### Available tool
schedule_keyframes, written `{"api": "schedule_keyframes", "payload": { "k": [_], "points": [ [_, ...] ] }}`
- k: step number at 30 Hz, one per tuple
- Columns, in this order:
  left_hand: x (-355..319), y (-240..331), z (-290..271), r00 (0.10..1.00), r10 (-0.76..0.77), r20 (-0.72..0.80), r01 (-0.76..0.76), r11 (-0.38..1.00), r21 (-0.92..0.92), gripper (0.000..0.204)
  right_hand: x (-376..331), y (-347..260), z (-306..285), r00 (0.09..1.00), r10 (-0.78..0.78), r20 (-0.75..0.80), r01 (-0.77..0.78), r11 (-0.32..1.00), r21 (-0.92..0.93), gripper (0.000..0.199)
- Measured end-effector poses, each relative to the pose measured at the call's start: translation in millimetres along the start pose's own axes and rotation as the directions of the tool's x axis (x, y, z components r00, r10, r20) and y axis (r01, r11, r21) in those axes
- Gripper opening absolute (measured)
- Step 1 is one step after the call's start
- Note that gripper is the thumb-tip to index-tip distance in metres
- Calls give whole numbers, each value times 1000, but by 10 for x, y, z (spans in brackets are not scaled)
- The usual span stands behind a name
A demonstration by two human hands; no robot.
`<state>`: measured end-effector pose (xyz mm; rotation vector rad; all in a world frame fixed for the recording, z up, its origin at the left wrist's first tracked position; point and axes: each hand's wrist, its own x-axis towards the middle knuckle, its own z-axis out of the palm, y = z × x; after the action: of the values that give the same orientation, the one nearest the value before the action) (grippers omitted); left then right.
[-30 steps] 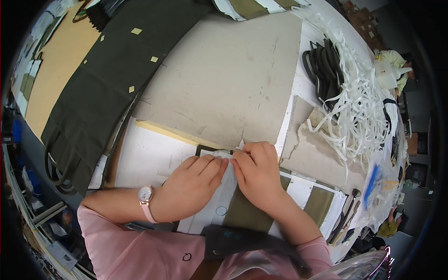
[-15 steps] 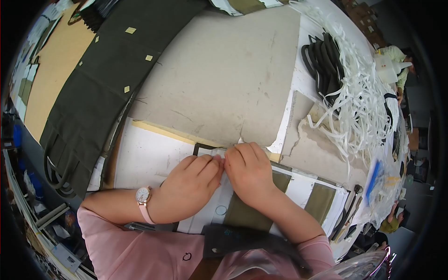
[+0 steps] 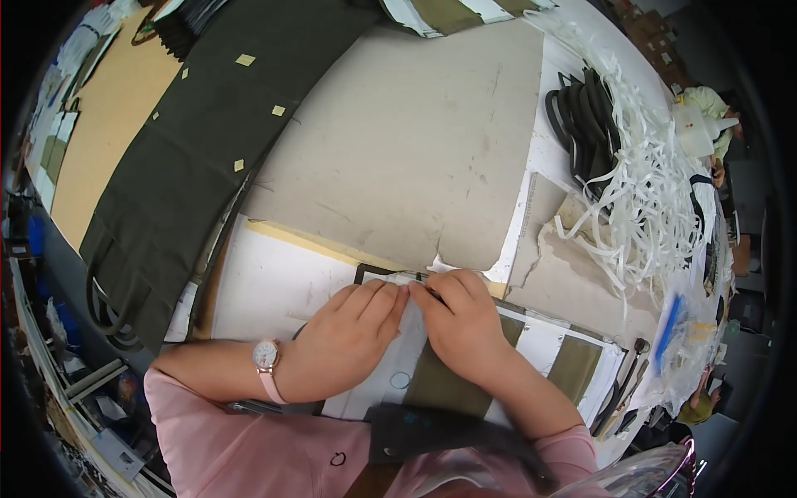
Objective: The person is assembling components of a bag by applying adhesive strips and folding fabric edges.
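On white sheet (image 3: pixel 390 365): both hands (image 3: pixel 407 332), fingertips together.

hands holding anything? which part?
Both hands, left and right, press fingertips on the top edge of a white sheet. Whether they pinch it cannot be told.

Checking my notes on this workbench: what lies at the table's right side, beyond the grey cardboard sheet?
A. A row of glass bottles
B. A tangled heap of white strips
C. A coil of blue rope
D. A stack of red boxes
B: a tangled heap of white strips sprawls right of the grey cardboard sheet, beside dark straps.
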<state>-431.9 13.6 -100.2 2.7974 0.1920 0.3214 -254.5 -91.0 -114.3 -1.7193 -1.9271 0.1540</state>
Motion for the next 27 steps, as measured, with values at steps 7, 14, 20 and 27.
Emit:
{"api": "schedule_keyframes", "payload": {
  "k": [7,14,20,27],
  "points": [
    [43,-63,-15,998,-31,47,33,998,-45,45,66,-16,29,980,191,-55,-191,982,0,28],
    [23,-23,-68,998,-31,53,33,999,-31,47,159,32,-15,963,263,58,-268,957,110,23],
    [28,-64,-64,997,-71,27,71,997,-10,46,179,55,18,982,190,7,-188,967,171,20],
    [2,-106,-91,998,-62,9,62,995,-76,37,207,85,99,995,92,-32,-86,986,141,25]
  ]
}}
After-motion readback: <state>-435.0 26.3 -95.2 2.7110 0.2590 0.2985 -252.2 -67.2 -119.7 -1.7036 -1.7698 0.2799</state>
